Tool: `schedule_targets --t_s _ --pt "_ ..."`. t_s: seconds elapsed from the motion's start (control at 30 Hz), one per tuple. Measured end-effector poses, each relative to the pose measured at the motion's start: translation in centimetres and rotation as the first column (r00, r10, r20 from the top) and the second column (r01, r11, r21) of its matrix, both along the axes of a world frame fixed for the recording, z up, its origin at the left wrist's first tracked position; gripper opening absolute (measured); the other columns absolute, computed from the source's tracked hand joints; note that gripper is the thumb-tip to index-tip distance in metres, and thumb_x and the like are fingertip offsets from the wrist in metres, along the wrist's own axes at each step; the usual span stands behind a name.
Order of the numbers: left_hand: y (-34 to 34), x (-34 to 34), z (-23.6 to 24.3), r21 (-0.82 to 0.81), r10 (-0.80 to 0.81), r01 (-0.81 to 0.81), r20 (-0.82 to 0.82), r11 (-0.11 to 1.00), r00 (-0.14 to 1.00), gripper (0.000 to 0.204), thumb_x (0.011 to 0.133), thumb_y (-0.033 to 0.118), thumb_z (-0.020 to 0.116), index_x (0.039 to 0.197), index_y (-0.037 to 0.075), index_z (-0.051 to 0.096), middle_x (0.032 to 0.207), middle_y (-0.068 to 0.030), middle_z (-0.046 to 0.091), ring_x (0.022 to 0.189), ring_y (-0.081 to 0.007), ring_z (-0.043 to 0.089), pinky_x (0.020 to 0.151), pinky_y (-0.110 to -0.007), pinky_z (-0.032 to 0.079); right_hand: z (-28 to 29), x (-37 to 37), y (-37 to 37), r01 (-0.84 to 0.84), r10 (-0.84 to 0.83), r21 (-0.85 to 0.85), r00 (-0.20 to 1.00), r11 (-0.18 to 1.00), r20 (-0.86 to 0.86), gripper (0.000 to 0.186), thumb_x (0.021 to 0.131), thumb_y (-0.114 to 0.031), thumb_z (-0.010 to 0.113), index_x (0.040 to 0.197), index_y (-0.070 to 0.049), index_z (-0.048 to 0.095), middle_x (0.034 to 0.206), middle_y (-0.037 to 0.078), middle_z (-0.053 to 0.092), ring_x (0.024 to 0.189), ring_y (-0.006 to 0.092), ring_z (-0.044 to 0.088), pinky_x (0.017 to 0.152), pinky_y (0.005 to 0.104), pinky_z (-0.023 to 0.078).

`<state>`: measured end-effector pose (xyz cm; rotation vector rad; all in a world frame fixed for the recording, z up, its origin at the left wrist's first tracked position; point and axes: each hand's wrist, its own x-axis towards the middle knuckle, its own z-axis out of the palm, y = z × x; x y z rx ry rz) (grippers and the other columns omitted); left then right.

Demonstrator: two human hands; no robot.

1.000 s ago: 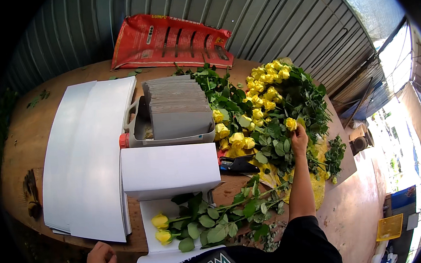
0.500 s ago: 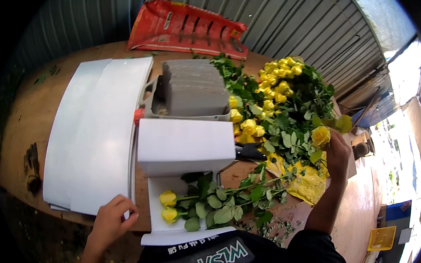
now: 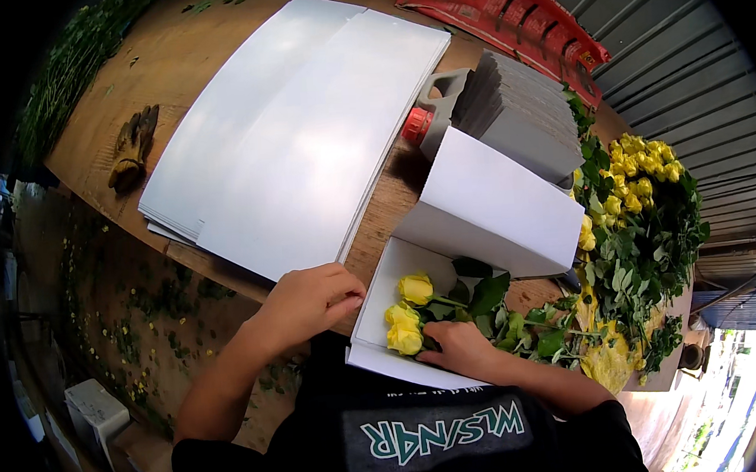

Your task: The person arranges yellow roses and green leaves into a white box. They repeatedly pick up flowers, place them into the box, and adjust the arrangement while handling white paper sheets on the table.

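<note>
Three yellow roses [image 3: 416,290] lie in a folded white cardboard sheet [image 3: 374,305] at the table's front edge, blooms to the left, leafy stems to the right. My right hand [image 3: 465,349] is closed at the base of the nearest yellow rose [image 3: 404,339], its fingers among the leaves. Left of the cardboard, my left hand [image 3: 317,302] is curled beside the front corner of a stack of white sheets [image 3: 294,137]. Its fingertips are partly hidden, so whatever they may hold does not show. The cardboard's back panel [image 3: 493,199] stands folded up behind the flowers.
A grey container with a red cap [image 3: 417,125] holds a block of grey sheets [image 3: 517,111]. Many yellow roses [image 3: 642,168] are heaped at the right. A red bag [image 3: 512,20], a dirty glove [image 3: 134,147] and green stems [image 3: 82,72] lie farther off.
The view has swung left. My right hand has brought a rose from the right to the cardboard, beside the two there. My left hand has come closer to the cardboard.
</note>
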<state>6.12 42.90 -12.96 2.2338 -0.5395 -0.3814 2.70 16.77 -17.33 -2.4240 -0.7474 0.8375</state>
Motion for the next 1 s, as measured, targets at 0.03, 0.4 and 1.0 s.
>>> schedule_targets --t_s 0.03,0.4,1.0 --pt "0.5 -0.5 -0.3 -0.024 0.039 -0.04 -0.023 0.999 0.999 0.012 0.078 0.018 0.057 0.083 0.007 0.06 0.078 -0.0052 0.056 0.065 -0.0212 0.056 0.059 -0.029 0.045 -0.3 0.0 0.2 0.015 -0.015 -0.003 0.999 1.0 -0.05 0.034 0.071 -0.027 0.066 0.085 -0.001 0.048 0.075 0.017 0.058 0.069 0.0338 0.058 0.061 0.0398 0.046" --pt "0.8 -3.4 -1.7 -0.055 0.204 -0.216 -0.173 0.975 0.964 0.011 0.077 0.014 0.058 0.085 0.007 0.061 0.076 -0.0065 0.056 0.062 -0.0195 0.055 0.056 -0.027 0.043 -1.0 -0.6 0.9 0.031 -0.013 -0.171 0.995 0.985 0.103 0.05 0.072 -0.039 0.064 0.095 0.0 0.043 0.052 0.013 0.055 0.049 0.0294 0.057 0.046 0.0375 0.045" --pt "-4.7 -1.0 -7.5 0.141 -0.378 0.401 -0.169 0.905 0.91 0.045 0.075 0.051 0.053 0.117 0.036 0.049 0.067 -0.0071 0.061 0.061 -0.0247 0.059 0.057 -0.034 0.047 0.8 1.2 -0.4 0.16 -0.145 0.012 0.858 0.987 0.492 0.033 0.078 -0.032 0.056 0.088 -0.001 0.05 0.068 0.01 0.056 0.065 0.0248 0.059 0.053 0.032 0.047"
